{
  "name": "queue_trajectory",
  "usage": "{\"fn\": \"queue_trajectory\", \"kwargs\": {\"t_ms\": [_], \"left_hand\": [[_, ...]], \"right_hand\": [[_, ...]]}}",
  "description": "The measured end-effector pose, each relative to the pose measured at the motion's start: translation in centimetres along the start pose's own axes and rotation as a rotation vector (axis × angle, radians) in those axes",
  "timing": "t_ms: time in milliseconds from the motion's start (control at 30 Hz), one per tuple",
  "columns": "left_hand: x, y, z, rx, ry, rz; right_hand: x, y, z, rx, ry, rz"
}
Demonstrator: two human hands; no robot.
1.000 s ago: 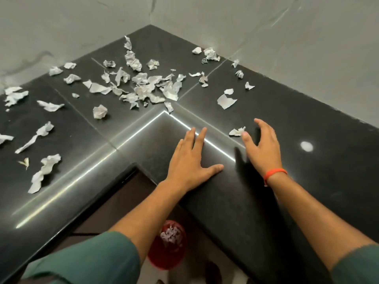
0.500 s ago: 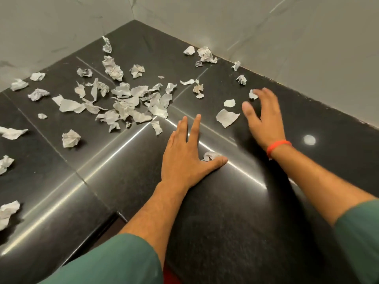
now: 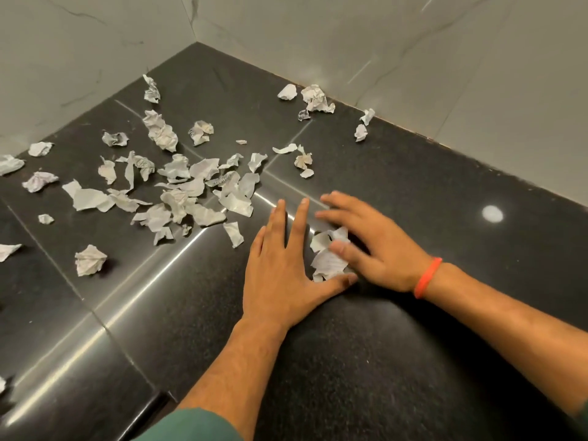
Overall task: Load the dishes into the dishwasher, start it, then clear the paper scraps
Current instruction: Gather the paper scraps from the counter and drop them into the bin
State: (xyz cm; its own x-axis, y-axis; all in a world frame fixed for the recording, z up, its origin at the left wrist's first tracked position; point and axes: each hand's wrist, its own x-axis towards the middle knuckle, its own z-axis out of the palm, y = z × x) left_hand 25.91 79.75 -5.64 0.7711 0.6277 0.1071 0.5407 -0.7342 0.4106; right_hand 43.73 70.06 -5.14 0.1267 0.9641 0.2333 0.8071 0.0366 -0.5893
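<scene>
Several crumpled white paper scraps (image 3: 187, 189) lie spread over the black granite countertop (image 3: 381, 361), densest left of centre. My left hand (image 3: 283, 275) lies flat on the counter, fingers straight and spread, thumb out to the right. My right hand (image 3: 372, 246), with an orange band on the wrist, lies flat beside it, fingers pointing left. A small bunch of scraps (image 3: 329, 256) sits between the two hands, against my left thumb and under my right thumb. More scraps (image 3: 315, 98) lie near the back wall.
Grey marble-look walls (image 3: 413, 43) meet at the corner behind the counter. The counter's front edge (image 3: 152, 405) shows at the lower left. A round light reflection (image 3: 492, 214) shines on the counter to the right. Green sleeves show at the bottom.
My right hand has swept from near the back wall toward my left hand, dragging scraps with it. The bunch by my left thumb has grown. The camera has moved closer.
</scene>
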Motion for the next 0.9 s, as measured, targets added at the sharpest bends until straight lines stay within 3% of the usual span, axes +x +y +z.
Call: {"fn": "queue_trajectory", "kwargs": {"t_ms": [100,167,300,433,567,667,767,833,900], "left_hand": [[0.1,0.0,-0.2,-0.011,0.001,-0.013],[0.3,0.1,-0.4,-0.015,0.000,-0.016],[0.6,0.3,-0.6,-0.006,-0.008,-0.033],[1.0,0.3,-0.8,0.004,-0.019,-0.055],[1.4,0.2,-0.7,0.011,-0.028,-0.066],[1.6,0.3,-0.6,0.027,-0.028,-0.058],[1.6,0.3,-0.6,0.029,-0.022,-0.052],[1.6,0.2,-0.6,0.029,-0.023,-0.056],[1.7,0.0,-0.6,0.031,-0.028,-0.062]], "right_hand": [[4.1,4.2,-1.8,-0.095,0.290,0.072],[7.6,8.1,-3.4,-0.212,0.389,0.195],[12.4,11.5,-4.4,-0.276,0.178,0.327],[11.1,7.8,-3.2,-0.089,0.146,0.150],[6.8,2.2,-0.2,0.111,0.005,-0.050],[7.9,2.6,0.0,0.097,0.162,-0.096],[12.6,5.8,-0.9,0.002,0.365,0.030],[16.7,8.1,-1.4,-0.075,0.347,0.128],[20.5,9.4,-1.7,-0.141,0.205,0.214]]}}
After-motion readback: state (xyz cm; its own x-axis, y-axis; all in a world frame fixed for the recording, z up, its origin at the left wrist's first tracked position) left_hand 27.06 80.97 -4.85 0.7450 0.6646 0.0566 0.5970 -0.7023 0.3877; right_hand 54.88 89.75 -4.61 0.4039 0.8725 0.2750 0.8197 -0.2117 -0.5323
